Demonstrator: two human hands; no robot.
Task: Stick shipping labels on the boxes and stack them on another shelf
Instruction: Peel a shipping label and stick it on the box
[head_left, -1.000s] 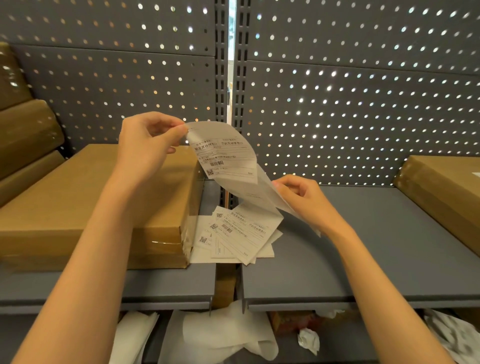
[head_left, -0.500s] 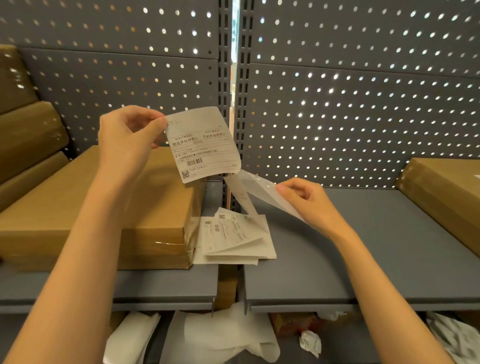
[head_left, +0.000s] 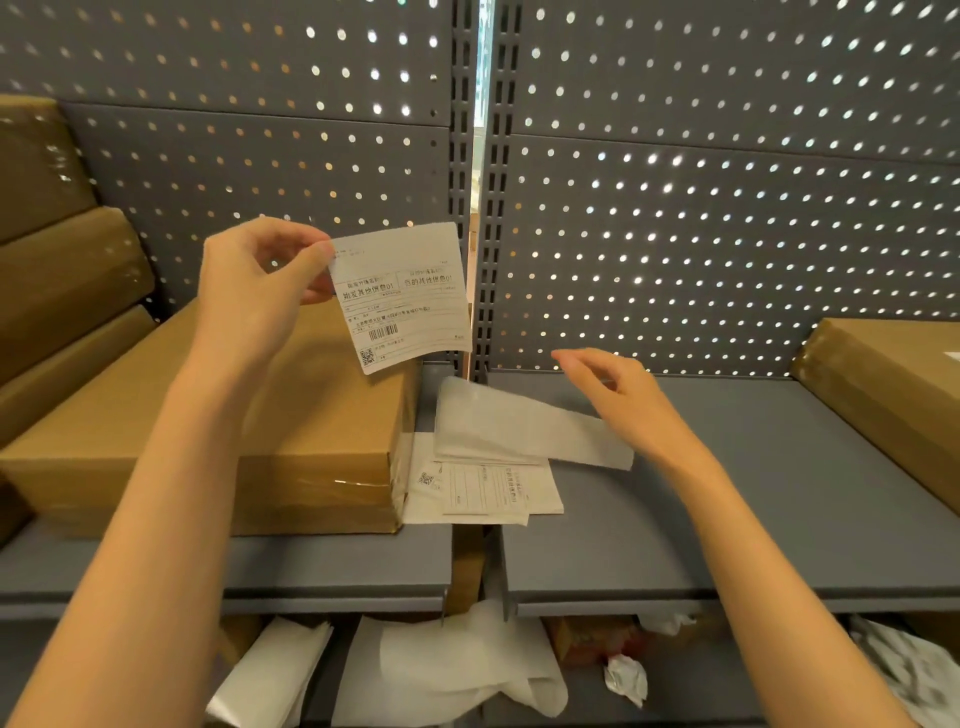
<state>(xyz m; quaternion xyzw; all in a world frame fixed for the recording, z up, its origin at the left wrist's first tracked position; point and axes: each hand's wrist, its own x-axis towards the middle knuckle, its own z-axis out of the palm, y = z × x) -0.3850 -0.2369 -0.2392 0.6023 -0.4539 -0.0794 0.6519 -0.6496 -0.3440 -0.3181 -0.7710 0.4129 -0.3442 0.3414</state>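
And the backing sheet (head_left: 530, 428) is away! A moment ago your right hand (head_left: 618, 400) was pinching that translucent liner; now the fingers have opened wide and the sheet is dropping, blurred, just below and to the left of your palm, over the pile of spare labels (head_left: 483, 488). That frees the sticky side, so I'd say the peel is done and the sticking comes next.

Your left hand (head_left: 254, 291) has a narrow pinch, thumb and forefinger, on the top left corner of the label (head_left: 402, 296). Everything else of it hangs right of and below that pinch, in the air, touching nothing. Printed face toward you, text upright but tilted a little clockwise. Its long axis runs roughly up and down, barcode and QR code at the low end, farthest from your pinch.

Directly under your grip sits the brown box (head_left: 218, 431), flat top bare of any label. The free corners could curl or catch on themselves, so bringing the empty hand over to steady the far edge looks wise.
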